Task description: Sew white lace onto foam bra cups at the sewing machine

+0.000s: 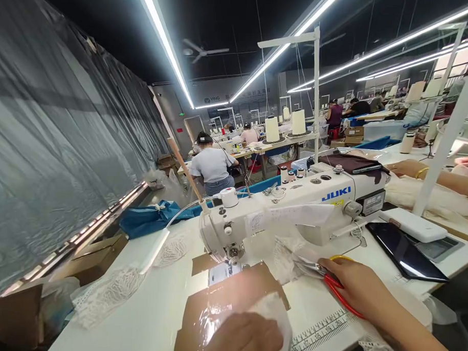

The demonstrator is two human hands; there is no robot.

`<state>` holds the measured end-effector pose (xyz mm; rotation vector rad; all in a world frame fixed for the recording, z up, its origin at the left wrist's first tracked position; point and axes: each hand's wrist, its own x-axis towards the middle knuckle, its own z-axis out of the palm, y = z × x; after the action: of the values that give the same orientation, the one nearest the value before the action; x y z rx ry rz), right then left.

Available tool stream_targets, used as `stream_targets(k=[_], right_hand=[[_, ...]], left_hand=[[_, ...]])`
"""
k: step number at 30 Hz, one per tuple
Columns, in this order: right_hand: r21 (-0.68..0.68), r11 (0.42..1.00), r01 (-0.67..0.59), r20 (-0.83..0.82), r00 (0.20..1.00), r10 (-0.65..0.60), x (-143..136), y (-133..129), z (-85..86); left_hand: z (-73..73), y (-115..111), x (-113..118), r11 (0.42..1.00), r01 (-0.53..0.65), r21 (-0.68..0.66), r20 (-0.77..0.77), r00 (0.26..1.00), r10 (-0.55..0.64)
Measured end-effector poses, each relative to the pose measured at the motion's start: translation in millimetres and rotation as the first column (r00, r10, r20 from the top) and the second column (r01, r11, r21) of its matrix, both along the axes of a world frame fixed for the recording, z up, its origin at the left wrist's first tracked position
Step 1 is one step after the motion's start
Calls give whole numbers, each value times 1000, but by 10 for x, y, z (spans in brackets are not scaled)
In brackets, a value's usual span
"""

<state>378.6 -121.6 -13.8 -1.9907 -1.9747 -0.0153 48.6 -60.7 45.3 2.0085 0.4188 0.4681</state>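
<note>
- Tabletop [149, 300]: loose lacy pieces [117, 291] off to the left, so I'd guess plenty's left; nothing looks clearly finished.
- JUKI sewing machine [275, 196]: can't make out fabric feeding through, so mid-job imo.
- White fabric [272, 306]: thin, rumpled, on a shiny brown sheet [198, 317]; left grip [247, 337] lies on it, can't tell if it's pinching.
- Scissors [339, 294]: red/yellow handles, right grip [353, 282] wrapped round them.
- Lace [283, 256]: cream, openwork, bunched by the blades; no cut visible.

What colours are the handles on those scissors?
Red and yellow. The handles show best in the head view.
</note>
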Motion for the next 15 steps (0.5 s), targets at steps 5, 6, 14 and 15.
stream_targets(k=[5, 6, 14, 15], right_hand=[[10, 1000, 20, -67, 998, -19, 109, 31, -15], [16, 1000, 10, -79, 997, -9, 122, 27, -23], [123, 992, -42, -156, 986, 61, 193, 34, -228], [148, 989, -24, -166, 985, 48, 231, 31, -242]], left_hand=[[-47, 171, 552, 674, 79, 735, -260, 950, 171], [-60, 201, 661, 643, 108, 758, -337, 909, 245], [-257, 539, 1212, 645, 200, 737, -536, 756, 377], [-286, 590, 1261, 638, 195, 745, -526, 761, 381]])
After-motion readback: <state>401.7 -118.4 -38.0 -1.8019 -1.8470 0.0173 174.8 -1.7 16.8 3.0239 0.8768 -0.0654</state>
